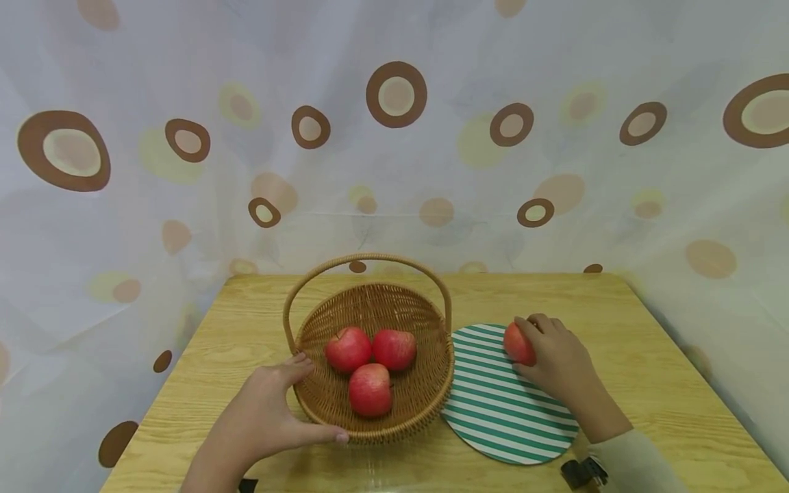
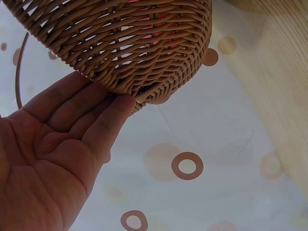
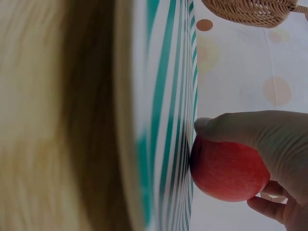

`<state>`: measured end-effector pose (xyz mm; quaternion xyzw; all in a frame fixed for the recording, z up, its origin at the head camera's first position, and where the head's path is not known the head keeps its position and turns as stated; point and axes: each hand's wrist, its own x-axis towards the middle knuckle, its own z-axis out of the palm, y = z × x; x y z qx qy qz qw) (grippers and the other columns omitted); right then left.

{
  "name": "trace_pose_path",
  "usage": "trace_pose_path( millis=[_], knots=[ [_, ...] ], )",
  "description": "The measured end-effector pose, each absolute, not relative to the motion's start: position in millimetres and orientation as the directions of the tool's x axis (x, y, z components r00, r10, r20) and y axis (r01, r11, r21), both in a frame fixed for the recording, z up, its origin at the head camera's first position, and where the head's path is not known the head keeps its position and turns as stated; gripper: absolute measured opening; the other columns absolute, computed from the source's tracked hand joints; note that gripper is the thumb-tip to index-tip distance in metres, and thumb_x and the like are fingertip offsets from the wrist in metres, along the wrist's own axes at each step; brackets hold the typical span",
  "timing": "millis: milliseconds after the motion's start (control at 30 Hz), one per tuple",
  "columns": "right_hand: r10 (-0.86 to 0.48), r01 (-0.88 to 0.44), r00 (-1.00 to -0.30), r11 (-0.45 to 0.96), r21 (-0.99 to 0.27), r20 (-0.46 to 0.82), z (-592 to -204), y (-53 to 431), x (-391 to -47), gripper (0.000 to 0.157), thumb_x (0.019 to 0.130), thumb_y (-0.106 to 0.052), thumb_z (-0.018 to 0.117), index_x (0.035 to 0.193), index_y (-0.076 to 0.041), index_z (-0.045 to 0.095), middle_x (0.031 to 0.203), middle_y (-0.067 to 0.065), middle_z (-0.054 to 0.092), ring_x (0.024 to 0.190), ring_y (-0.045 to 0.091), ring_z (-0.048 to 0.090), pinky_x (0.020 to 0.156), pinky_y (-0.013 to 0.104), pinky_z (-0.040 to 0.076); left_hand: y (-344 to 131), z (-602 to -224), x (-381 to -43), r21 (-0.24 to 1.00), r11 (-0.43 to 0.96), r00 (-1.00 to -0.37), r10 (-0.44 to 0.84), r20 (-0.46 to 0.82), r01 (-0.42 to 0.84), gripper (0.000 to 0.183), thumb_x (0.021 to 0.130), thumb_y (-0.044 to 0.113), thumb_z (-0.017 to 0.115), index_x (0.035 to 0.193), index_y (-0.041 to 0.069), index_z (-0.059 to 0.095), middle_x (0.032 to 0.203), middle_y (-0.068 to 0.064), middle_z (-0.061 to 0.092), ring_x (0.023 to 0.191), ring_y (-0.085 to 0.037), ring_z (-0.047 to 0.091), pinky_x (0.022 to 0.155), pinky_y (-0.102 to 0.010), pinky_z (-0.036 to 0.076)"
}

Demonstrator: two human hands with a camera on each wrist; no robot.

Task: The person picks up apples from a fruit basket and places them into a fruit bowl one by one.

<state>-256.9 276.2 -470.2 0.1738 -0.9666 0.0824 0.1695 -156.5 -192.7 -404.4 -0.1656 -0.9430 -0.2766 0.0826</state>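
Three red apples (image 1: pixel 370 390) lie in a brown wicker basket (image 1: pixel 425 411) with an arched handle. My left hand (image 1: pixel 261 414) rests against the basket's left side, its fingertips at the rim by the handle's base and its thumb along the front rim. The left wrist view shows its fingers nearly straight against the weave, the tips partly hidden. My right hand (image 1: pixel 557 359) grips another red apple (image 3: pixel 228 171) at the upper right of a round green-and-white striped board (image 1: pixel 493 404). In the right wrist view thumb and fingers span the apple, which is at the striped surface.
Everything stands on a light wooden table (image 1: pixel 641 356). The striped board lies close against the basket's right side. A white patterned curtain (image 1: pixel 456 239) hangs behind and along both sides of the table.
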Motion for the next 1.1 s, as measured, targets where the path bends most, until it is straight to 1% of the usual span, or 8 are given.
trace_pose_path(
  millis=[167, 300, 433, 700, 900, 1100],
  knots=[
    [-0.302, -0.362, -0.881, 0.926, -0.106, 0.365, -469.7, 273.9, -254.9, 0.088, 0.070, -0.032, 0.100, 0.143, -0.002, 0.061, 0.130, 0.024, 0.064, 0.115, 0.045, 0.062, 0.089, 0.066, 0.060, -193.6, -403.9, -156.8, 0.496, 0.791, -0.932, 0.265, 0.249, 0.358, 0.108, 0.055, 0.088, 0.084, 0.123, 0.005, 0.078, 0.129, -0.023, 0.074, 0.128, -0.038, 0.069, 0.104, -0.053, 0.059],
    [-0.295, -0.365, -0.888, 0.919, -0.150, 0.352, -469.5, 271.5, -253.1, 0.085, 0.073, -0.038, 0.097, 0.143, -0.005, 0.063, 0.131, 0.022, 0.063, 0.114, 0.043, 0.062, 0.084, 0.063, 0.062, -193.8, -403.4, -156.8, 0.501, 0.791, -0.934, 0.262, 0.241, 0.352, 0.108, 0.055, 0.088, 0.084, 0.124, 0.004, 0.078, 0.129, -0.023, 0.074, 0.128, -0.039, 0.069, 0.104, -0.053, 0.059],
    [-0.288, -0.366, -0.896, 0.910, -0.194, 0.338, -468.1, 269.8, -252.0, 0.082, 0.076, -0.038, 0.095, 0.143, -0.005, 0.063, 0.132, 0.021, 0.063, 0.113, 0.042, 0.063, 0.082, 0.062, 0.062, -193.5, -403.3, -156.6, 0.503, 0.793, -0.938, 0.259, 0.232, 0.343, 0.108, 0.056, 0.088, 0.084, 0.124, 0.004, 0.078, 0.130, -0.023, 0.073, 0.129, -0.039, 0.069, 0.104, -0.053, 0.059],
    [-0.286, -0.365, -0.895, 0.910, -0.196, 0.342, -464.9, 266.6, -250.9, 0.080, 0.075, -0.038, 0.096, 0.140, -0.005, 0.065, 0.131, 0.021, 0.064, 0.113, 0.042, 0.063, 0.084, 0.063, 0.062, -192.8, -404.2, -155.9, 0.503, 0.794, -0.939, 0.258, 0.228, 0.341, 0.109, 0.056, 0.088, 0.084, 0.124, 0.003, 0.078, 0.131, -0.024, 0.073, 0.129, -0.040, 0.068, 0.104, -0.053, 0.059],
    [-0.280, -0.364, -0.894, 0.909, -0.203, 0.351, -462.7, 263.6, -247.5, 0.081, 0.073, -0.039, 0.098, 0.139, -0.005, 0.066, 0.131, 0.021, 0.064, 0.115, 0.043, 0.064, 0.086, 0.064, 0.062, -193.2, -406.3, -156.7, 0.491, 0.798, -0.934, 0.258, 0.248, 0.351, 0.110, 0.055, 0.089, 0.083, 0.124, 0.004, 0.078, 0.131, -0.023, 0.073, 0.129, -0.038, 0.068, 0.105, -0.052, 0.059],
    [-0.286, -0.376, -0.888, 0.903, -0.210, 0.359, -460.5, 260.0, -243.7, 0.080, 0.072, -0.041, 0.098, 0.137, -0.004, 0.067, 0.131, 0.021, 0.065, 0.114, 0.043, 0.064, 0.083, 0.062, 0.063, -192.9, -406.7, -156.4, 0.488, 0.797, -0.931, 0.260, 0.258, 0.357, 0.110, 0.054, 0.089, 0.083, 0.124, 0.005, 0.078, 0.130, -0.023, 0.073, 0.128, -0.037, 0.069, 0.104, -0.051, 0.059]
  ],
)
